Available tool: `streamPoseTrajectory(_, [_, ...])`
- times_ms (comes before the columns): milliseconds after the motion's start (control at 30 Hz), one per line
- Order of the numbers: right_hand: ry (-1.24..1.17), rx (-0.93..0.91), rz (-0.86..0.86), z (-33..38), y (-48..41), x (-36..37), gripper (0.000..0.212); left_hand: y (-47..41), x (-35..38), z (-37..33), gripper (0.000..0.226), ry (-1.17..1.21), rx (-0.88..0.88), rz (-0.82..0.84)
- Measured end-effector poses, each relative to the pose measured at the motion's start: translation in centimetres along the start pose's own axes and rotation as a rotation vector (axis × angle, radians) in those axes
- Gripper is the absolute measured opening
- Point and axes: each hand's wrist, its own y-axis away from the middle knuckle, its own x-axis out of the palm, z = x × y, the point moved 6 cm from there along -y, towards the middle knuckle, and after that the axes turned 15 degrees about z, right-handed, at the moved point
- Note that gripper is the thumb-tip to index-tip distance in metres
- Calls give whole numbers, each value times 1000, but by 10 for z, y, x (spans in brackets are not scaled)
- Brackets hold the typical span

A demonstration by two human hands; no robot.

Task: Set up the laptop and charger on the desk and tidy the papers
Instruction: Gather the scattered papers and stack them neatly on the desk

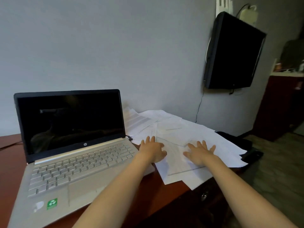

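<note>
Pressing on the scattered papers at centre right with left hand and right hand, both flat, fingers spread, gripping nothing. At lower left on the reddish desk, an open HP laptop, screen dark, just beside the sheets.

One laptop, one wall screen, one left hand, one right hand, and papers too overlapped to count.

An open silver laptop, screen dark, sits left of scattered white papers.
</note>
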Motion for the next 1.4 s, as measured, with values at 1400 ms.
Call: streamPoseTrajectory(1400, [-1649,-571,-31,-45,-22,6,24,-27,30,-81,44,623,534,-374])
